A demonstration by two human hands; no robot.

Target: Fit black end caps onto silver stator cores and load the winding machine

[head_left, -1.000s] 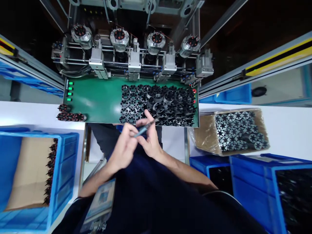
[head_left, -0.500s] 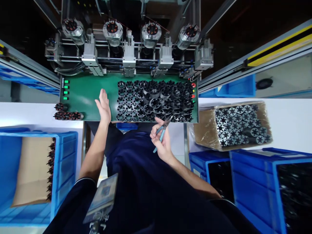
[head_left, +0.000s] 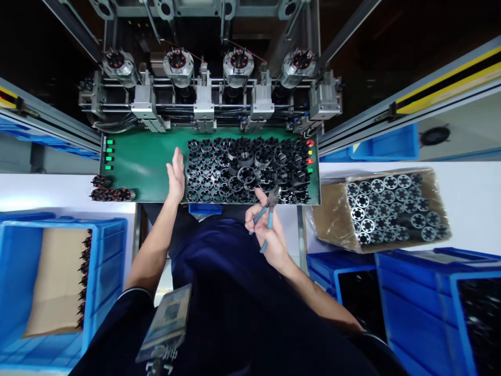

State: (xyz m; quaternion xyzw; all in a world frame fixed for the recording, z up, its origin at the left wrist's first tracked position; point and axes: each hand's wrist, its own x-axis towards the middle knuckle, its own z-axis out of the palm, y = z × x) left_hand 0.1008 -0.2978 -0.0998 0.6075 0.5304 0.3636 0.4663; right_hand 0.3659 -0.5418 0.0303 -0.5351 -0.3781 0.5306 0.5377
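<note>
Left hand [head_left: 177,175] empty and flat, right hand [head_left: 273,239] on the blue-handled metal pliers [head_left: 270,206].
So the left one's fingers are straight and together, beside the block of black and silver slotted rings [head_left: 246,175] on the long green metal panel [head_left: 144,164] (can't tell if it's touching them). The right has the pliers loosely gripped, handles spread, tip up by the rings' near edge; black-and-copper wound parts [head_left: 112,195] sit at the panel's left end.

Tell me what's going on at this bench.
A person's right hand holds blue-handled pliers at the near edge of a green worktop crowded with black slotted cores. Their left hand is open, just left of those cores. Behind, a machine carries four cores with copper-coloured wire.
</note>
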